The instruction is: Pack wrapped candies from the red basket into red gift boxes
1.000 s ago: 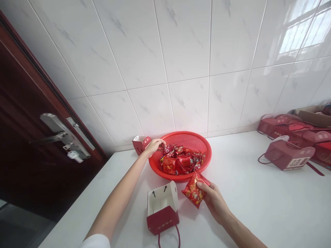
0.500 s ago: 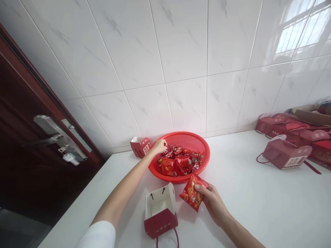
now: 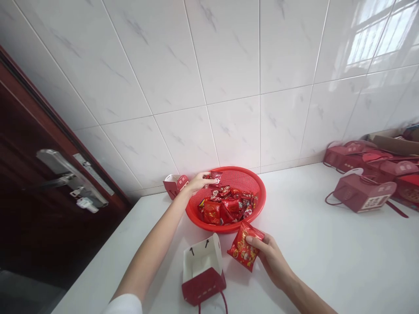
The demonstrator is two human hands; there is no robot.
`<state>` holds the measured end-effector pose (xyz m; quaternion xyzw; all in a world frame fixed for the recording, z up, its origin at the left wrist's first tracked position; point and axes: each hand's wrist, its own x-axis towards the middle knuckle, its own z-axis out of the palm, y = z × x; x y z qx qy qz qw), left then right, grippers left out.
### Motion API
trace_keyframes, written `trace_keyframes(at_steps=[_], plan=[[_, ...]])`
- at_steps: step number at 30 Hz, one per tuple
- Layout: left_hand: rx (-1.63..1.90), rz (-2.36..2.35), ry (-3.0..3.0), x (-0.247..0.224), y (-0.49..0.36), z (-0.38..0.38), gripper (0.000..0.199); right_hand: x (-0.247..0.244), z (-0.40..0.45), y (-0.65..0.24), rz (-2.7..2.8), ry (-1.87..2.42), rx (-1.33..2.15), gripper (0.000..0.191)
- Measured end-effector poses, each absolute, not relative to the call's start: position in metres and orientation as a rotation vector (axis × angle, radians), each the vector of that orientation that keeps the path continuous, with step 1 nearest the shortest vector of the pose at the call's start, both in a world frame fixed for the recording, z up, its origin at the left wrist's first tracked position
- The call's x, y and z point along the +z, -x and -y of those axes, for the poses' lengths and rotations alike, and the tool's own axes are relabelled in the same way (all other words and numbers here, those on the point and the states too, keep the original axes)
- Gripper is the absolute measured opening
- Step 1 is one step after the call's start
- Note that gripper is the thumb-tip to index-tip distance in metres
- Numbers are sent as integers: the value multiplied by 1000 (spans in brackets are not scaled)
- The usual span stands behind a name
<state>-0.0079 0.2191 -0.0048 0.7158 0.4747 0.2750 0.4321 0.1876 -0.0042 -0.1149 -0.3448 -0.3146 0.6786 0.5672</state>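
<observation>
Over the back left of a red plastic basket (image 3: pixel 258 205), my left hand (image 3: pixel 199 182) pinches a small red candy packet (image 3: pixel 215 178). Several red-wrapped sweets (image 3: pixel 229 207) lie heaped in the basket below it. My right hand (image 3: pixel 270 257) grips a larger red snack packet (image 3: pixel 245 247) with gold print, thumb on top, just in front of the basket's rim. An open dark red gift box (image 3: pixel 203 285) with a pale inside and a cord handle stands between my forearms; no contents show in it.
Another dark red box (image 3: pixel 170 185) stands open behind the basket's left side, partly hidden by my left hand. Several closed red boxes (image 3: pixel 366 192) are grouped at the right by the tiled wall (image 3: pixel 232 131). A brown door (image 3: pixel 29 196) with a metal handle borders the white table (image 3: pixel 314 235) on the left.
My left hand has lifted slightly and turned, and the small packet in it now shows clearly above the heap. My right hand has stayed nearly still with its packet.
</observation>
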Motion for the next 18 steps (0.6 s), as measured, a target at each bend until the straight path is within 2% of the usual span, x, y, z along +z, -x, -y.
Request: trace_keyframes(at_steps=[4, 11, 18], plan=[[896, -954, -1761, 7, 0, -189, 47, -114, 5, -188, 738, 815, 1598, 44], [1270, -508, -2198, 13, -13, -134, 11, -104, 6, -191, 636, 811, 1625, 45], [1241, -205, -2657, 12, -26, -95, 25, -87, 12, -193, 516, 789, 1556, 46]])
